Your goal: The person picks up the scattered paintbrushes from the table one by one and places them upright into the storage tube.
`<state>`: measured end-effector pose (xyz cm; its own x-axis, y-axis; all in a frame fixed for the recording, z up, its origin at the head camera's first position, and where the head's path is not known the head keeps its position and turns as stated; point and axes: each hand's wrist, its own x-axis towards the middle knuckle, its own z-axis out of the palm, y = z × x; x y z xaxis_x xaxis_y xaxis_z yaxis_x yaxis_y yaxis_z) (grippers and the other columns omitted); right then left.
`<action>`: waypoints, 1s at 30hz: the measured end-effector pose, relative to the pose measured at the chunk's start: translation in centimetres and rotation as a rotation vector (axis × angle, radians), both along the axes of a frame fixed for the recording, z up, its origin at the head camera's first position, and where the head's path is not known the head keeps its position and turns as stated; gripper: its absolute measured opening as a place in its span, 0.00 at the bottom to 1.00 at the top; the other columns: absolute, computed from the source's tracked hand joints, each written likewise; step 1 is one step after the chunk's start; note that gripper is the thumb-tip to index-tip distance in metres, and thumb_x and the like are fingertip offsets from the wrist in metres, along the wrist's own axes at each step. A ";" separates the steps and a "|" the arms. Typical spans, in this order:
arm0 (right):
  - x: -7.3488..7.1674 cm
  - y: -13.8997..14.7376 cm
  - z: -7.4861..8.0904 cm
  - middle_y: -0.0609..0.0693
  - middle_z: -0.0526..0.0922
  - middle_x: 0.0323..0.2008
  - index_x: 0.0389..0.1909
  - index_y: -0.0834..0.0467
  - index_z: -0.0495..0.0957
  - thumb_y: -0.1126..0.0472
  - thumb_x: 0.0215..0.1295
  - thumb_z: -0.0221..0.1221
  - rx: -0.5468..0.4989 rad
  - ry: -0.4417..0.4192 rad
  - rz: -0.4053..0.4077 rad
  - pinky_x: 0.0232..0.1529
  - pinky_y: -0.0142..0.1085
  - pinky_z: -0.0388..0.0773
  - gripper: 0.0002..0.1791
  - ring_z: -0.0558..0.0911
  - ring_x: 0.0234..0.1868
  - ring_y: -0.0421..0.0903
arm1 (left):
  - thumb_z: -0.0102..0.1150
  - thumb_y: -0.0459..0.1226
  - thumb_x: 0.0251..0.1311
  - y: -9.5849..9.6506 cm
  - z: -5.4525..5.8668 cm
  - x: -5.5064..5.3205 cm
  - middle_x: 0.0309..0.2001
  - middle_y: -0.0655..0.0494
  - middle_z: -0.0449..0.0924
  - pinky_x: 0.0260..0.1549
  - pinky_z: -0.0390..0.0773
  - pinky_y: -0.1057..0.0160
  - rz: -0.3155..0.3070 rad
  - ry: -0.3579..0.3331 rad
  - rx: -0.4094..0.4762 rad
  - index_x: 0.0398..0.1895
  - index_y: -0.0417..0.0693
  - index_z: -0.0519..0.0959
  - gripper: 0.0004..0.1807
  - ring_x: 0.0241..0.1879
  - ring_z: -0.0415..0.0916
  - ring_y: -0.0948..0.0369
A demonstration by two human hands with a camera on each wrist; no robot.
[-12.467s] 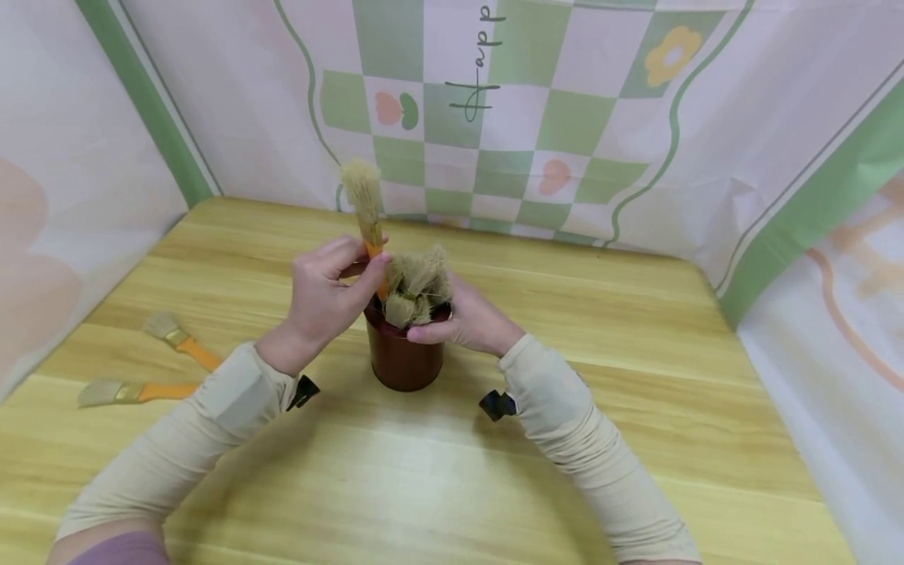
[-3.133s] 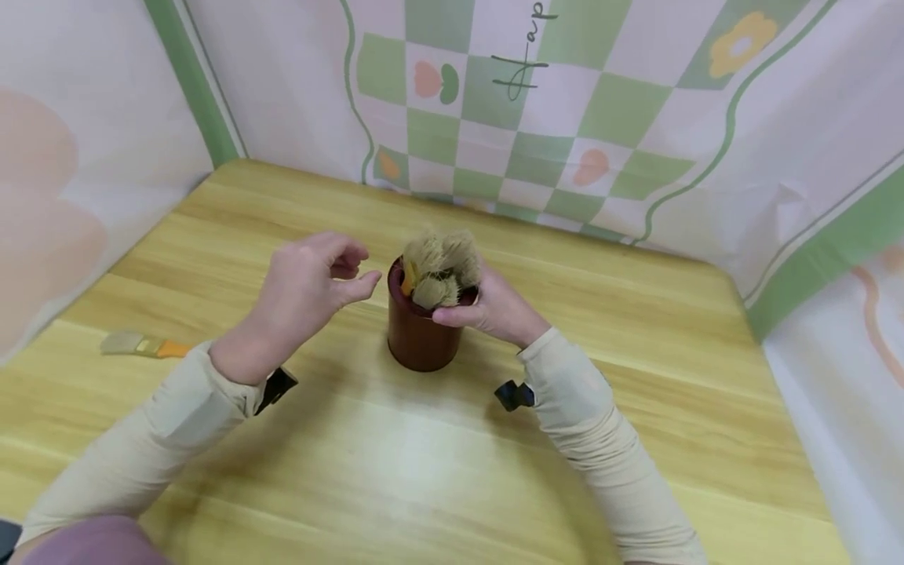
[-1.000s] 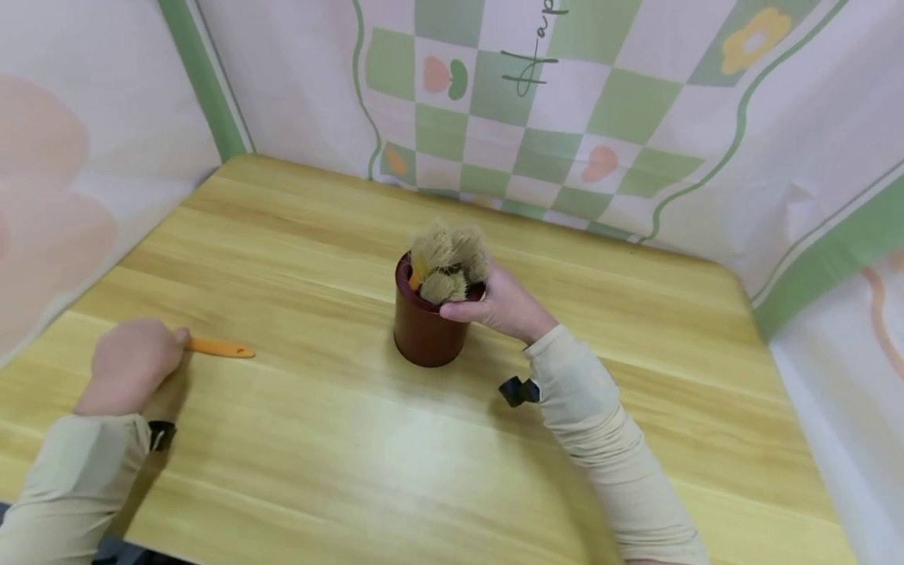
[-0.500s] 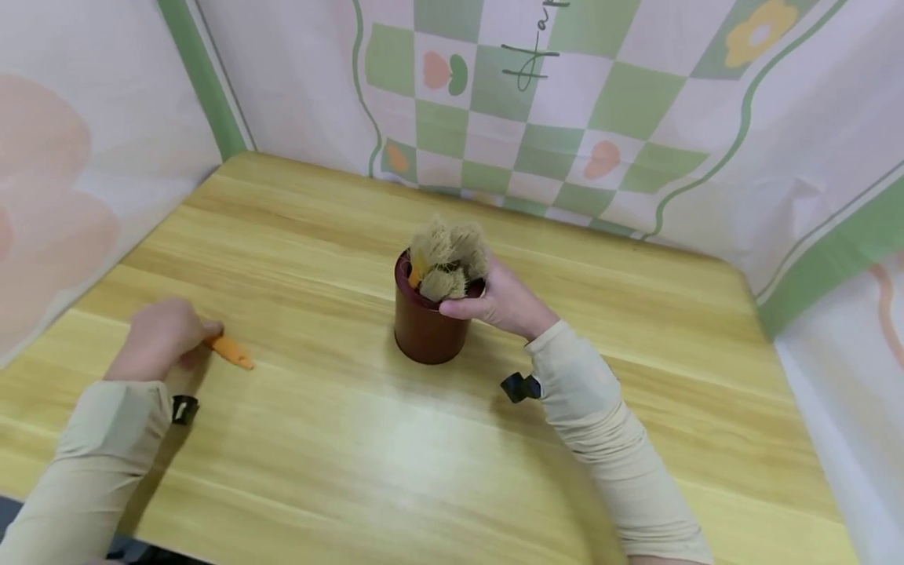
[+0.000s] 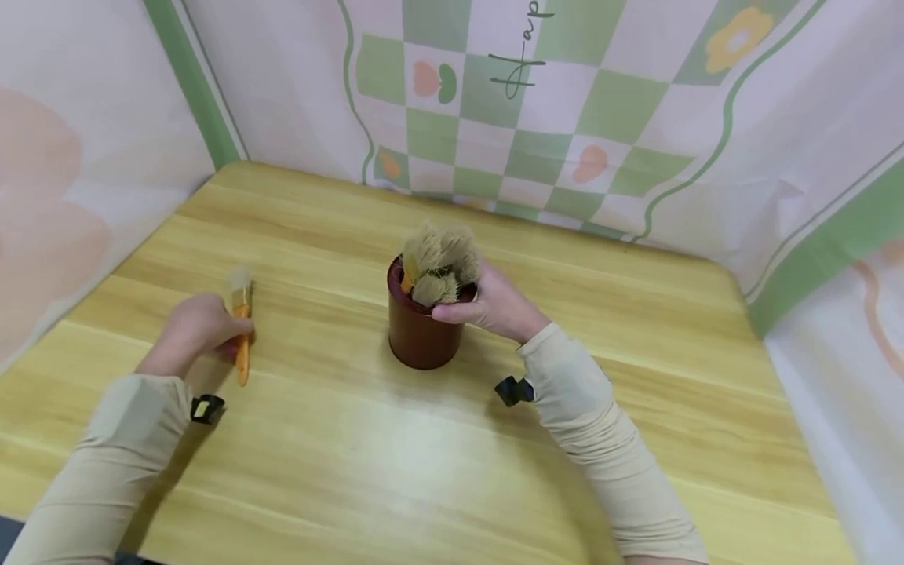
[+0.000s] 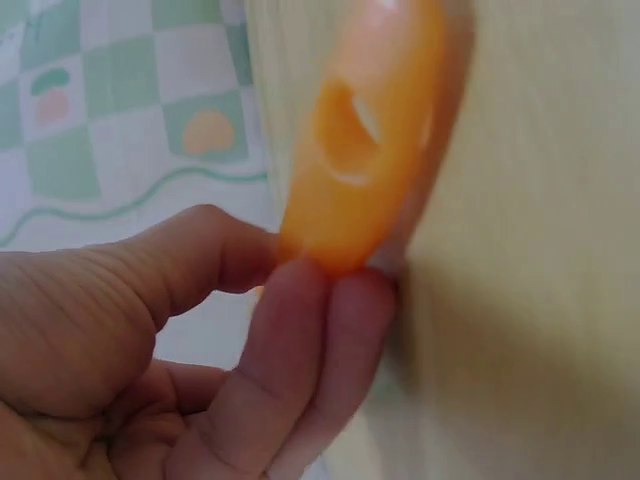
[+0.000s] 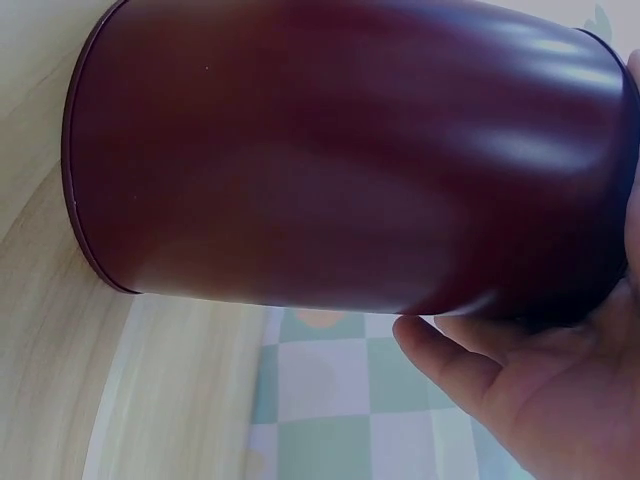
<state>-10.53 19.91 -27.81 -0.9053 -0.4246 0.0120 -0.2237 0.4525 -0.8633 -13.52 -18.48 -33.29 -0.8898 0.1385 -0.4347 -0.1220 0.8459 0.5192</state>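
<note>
My left hand (image 5: pixel 201 328) pinches a paintbrush (image 5: pixel 242 361) by its orange handle, low over the left side of the table, bristles pointing away from me. In the left wrist view, thumb and fingertips hold the orange handle (image 6: pixel 370 130), and the hole at its end shows. A dark red-brown cylindrical pot (image 5: pixel 425 337) stands upright at the middle of the table. Several bristle brushes (image 5: pixel 438 259) poke up from it, bristles uppermost. My right hand (image 5: pixel 497 306) grips the pot's right side near the rim, thumb in front. The right wrist view shows the pot's smooth wall (image 7: pixel 340 160) and part of that hand.
The wooden table (image 5: pixel 395 471) has rounded far corners. Behind it hangs a printed cloth (image 5: pixel 494 141) with green checks and flowers. More pale cloth encloses the left and right sides.
My left hand left the pot, took the paintbrush lying at the left, then moved rightward, turning it bristles away. An earlier brush now stands in the pot. My right hand stays on the pot.
</note>
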 end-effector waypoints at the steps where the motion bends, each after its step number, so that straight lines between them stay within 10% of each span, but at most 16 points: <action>1: 0.0 0.0 0.0 0.52 0.70 0.65 0.70 0.54 0.58 0.63 0.53 0.70 -0.004 -0.004 -0.001 0.69 0.47 0.62 0.44 0.68 0.67 0.48 | 0.56 0.42 0.59 0.3 0.1 0.0 0.19 0.53 0.82 0.25 0.73 0.64 0.002 0.027 0.008 0.28 0.34 0.80 0.17 0.21 0.78 0.62; 11: 0.0 0.1 -0.1 0.53 0.69 0.65 0.70 0.55 0.58 0.64 0.54 0.69 -0.007 -0.007 -0.002 0.69 0.47 0.62 0.44 0.68 0.67 0.49 | 0.57 0.40 0.59 5.3 0.7 0.6 0.19 0.47 0.79 0.20 0.65 0.65 -0.023 0.557 0.044 0.19 0.38 0.79 0.15 0.19 0.70 0.57; 21: 0.0 0.1 -0.2 0.53 0.70 0.65 0.70 0.55 0.58 0.64 0.54 0.69 -0.018 -0.001 -0.020 0.69 0.47 0.62 0.44 0.68 0.67 0.49 | 0.66 0.26 0.50 10.4 2.5 1.5 0.23 0.43 0.83 0.24 0.80 0.68 -0.181 1.183 0.420 0.23 0.33 0.79 0.05 0.22 0.82 0.54; 30: 0.0 0.0 -0.4 0.53 0.70 0.65 0.69 0.54 0.59 0.64 0.55 0.69 -0.028 -0.015 -0.010 0.69 0.47 0.63 0.42 0.68 0.67 0.49 | 0.63 0.24 0.48 13.2 5.6 3.5 0.20 0.44 0.81 0.32 0.76 0.82 -0.263 1.361 0.794 0.21 0.33 0.78 0.04 0.21 0.82 0.52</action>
<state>-10.53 19.87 -28.20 -0.9098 -0.4150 0.0099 -0.2058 0.4303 -0.8789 -10.03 -5.28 -27.68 -0.4530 0.1378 0.8808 0.8778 0.2419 0.4135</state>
